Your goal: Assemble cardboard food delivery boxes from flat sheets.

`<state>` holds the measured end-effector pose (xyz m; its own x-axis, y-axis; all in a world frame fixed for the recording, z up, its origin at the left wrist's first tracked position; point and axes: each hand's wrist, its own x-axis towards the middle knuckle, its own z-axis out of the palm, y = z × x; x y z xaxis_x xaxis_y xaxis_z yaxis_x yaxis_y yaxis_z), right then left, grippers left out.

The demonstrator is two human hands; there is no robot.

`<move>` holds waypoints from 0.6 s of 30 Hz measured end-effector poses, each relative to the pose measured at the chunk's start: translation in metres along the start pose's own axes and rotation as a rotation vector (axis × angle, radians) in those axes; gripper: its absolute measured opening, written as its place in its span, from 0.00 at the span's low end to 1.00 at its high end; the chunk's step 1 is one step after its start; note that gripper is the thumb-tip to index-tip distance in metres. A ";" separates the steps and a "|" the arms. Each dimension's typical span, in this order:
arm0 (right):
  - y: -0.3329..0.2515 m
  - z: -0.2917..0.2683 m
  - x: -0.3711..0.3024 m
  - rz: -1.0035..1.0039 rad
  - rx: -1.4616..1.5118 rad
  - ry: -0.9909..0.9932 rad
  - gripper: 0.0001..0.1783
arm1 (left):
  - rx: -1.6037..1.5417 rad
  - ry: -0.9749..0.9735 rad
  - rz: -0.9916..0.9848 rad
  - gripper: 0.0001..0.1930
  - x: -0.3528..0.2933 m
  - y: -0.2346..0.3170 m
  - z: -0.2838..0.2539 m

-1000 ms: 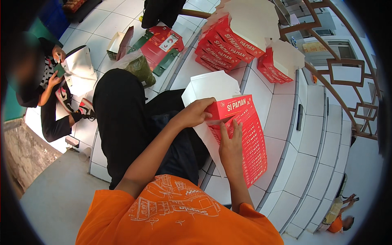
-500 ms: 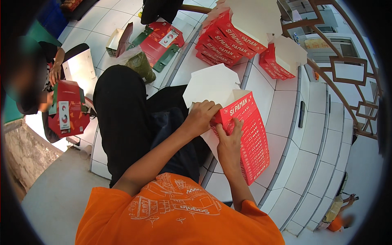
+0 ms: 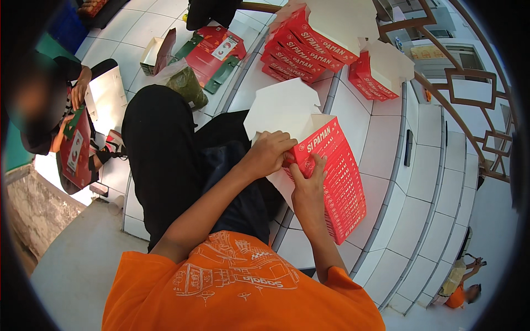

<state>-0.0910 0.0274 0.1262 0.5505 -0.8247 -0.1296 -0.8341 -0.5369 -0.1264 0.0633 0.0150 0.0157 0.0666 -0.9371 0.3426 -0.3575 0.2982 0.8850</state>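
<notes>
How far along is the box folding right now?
Done: a row of folded red boxes sits on the tiled ledge, with another folded pair beside it. In hand: left hand and right hand are folding the top box. Left: the stack of flat red blanks underneath.

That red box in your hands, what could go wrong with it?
The red box is pinched at one corner by the left hand and right hand, so the cardboard might crease or tear there. It sits atop a long row of red boxes by the tiled ledge's edge; a nudge could spill them.
</notes>
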 end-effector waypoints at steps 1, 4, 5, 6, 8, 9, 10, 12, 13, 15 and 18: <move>0.002 0.000 0.000 -0.005 0.018 0.005 0.22 | -0.001 -0.002 -0.001 0.12 0.000 0.002 0.001; 0.002 -0.001 0.000 -0.004 0.045 0.009 0.22 | 0.085 0.062 0.057 0.12 0.000 0.006 0.005; 0.001 -0.001 0.000 0.005 0.053 0.009 0.22 | 0.095 0.075 0.058 0.13 -0.003 0.008 0.009; 0.002 0.000 0.000 0.001 0.052 0.008 0.22 | 0.104 0.089 0.060 0.13 -0.003 0.011 0.012; 0.005 0.003 -0.001 -0.015 -0.019 0.053 0.23 | 0.069 0.049 0.033 0.15 -0.005 0.016 0.018; 0.006 0.005 -0.001 -0.019 -0.019 0.051 0.23 | 0.032 0.002 0.006 0.16 -0.007 0.018 0.019; 0.008 0.006 0.000 -0.033 0.040 0.054 0.22 | 0.033 0.006 0.002 0.16 -0.007 0.016 0.017; 0.010 0.002 0.005 -0.052 0.099 0.053 0.21 | -0.073 -0.054 0.060 0.18 -0.007 0.009 0.009; 0.009 -0.005 0.009 -0.122 -0.041 0.085 0.20 | -0.073 -0.049 0.056 0.18 -0.008 0.007 0.005; 0.014 -0.007 0.018 -0.197 -0.183 0.115 0.18 | -0.013 0.043 0.185 0.19 -0.009 0.004 -0.002; 0.026 0.008 0.024 -0.298 -0.120 0.135 0.12 | -0.154 -0.147 -0.203 0.15 -0.008 0.000 -0.013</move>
<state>-0.0995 -0.0052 0.1122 0.7678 -0.6401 0.0278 -0.6398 -0.7683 -0.0214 0.0749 0.0247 0.0174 -0.0172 -0.9933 0.1139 -0.2043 0.1150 0.9721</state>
